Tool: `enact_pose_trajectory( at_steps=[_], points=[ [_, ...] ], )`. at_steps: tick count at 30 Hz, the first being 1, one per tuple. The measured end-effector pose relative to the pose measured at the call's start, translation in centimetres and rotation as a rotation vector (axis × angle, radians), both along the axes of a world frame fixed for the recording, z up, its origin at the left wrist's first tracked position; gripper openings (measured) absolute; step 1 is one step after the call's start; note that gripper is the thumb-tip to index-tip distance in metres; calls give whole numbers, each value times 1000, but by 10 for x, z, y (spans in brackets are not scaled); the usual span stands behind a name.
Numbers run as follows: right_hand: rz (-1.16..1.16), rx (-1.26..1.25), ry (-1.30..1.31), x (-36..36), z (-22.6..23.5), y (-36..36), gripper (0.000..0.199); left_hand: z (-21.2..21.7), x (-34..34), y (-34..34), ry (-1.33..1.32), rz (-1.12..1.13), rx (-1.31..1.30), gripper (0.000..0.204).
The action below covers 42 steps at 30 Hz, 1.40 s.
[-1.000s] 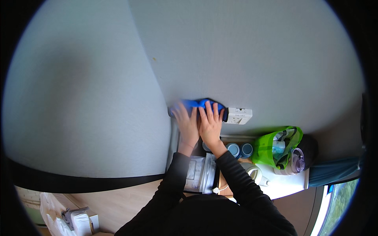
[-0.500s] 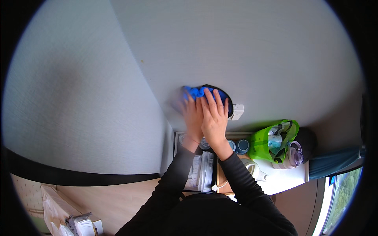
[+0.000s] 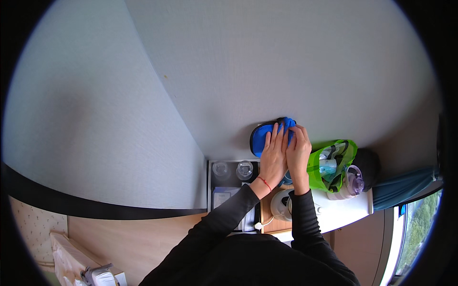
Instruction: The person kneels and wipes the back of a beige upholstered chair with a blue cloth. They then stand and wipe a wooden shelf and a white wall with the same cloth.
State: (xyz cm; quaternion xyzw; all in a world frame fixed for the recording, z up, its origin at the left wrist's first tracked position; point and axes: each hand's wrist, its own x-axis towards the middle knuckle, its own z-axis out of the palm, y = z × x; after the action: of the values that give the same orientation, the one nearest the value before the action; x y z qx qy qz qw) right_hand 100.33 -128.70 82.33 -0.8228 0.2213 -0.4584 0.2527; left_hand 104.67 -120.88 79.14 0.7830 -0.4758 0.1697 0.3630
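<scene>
Head view, looking down from above the person through a wide fisheye lens. A pale grey wall [image 3: 267, 71] fills most of the picture and bends into a corner on the left.

Both forearms, in black sleeves [image 3: 224, 214], rise from the lower edge toward the wall. The left hand [image 3: 274, 155] lies flat with its fingers straight and close together, palm pressed against a blue cloth [image 3: 261, 136] that is bunched on the wall. A thin red band circles the left wrist. The right hand [image 3: 298, 152] sits just beside it, touching it, fingers also extended and laid over the upper right part of the same cloth. Neither hand pinches; both press open-palmed. A dark rounded edge shows around the cloth on its left side; what it belongs to cannot be told.

Below the hands, against the wall, stands a dark tray [image 3: 212, 178] with two clear upturned glasses [image 3: 244, 169]. Just right of the right forearm is a bright green bag [image 3: 336, 159] holding bottles, with a pale purple-lidded bottle [image 3: 350, 183] beside it, on a white counter [image 3: 353, 205]. A white kettle [image 3: 281, 205] stands between the forearms. A window with greenery [image 3: 420, 229] shows at the lower right edge.
</scene>
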Motion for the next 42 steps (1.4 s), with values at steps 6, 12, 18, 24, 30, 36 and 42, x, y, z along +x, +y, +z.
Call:
enact_pose_trajectory(
  at_steps=[6,12,18,24,30,36,42],
  points=[
    [41,-226,-1,9,-3,16,24,-6,16,19,-125,88,40,54],
    [260,-241,3,27,1,31,30,-8,23,43,21,184,-34,58],
    [153,-281,-118,25,43,21,41,51,55,19,-227,189,5,56],
    [44,-509,-232,31,102,-27,51,130,68,-21,-485,230,-203,56],
    [108,-497,-31,1,43,-49,55,79,41,-23,-405,111,22,57],
    [103,-415,118,-27,11,-59,56,51,13,-29,-261,40,218,62],
    [30,-496,-125,-21,87,-100,61,128,26,-74,-526,204,-123,62]
  ],
)
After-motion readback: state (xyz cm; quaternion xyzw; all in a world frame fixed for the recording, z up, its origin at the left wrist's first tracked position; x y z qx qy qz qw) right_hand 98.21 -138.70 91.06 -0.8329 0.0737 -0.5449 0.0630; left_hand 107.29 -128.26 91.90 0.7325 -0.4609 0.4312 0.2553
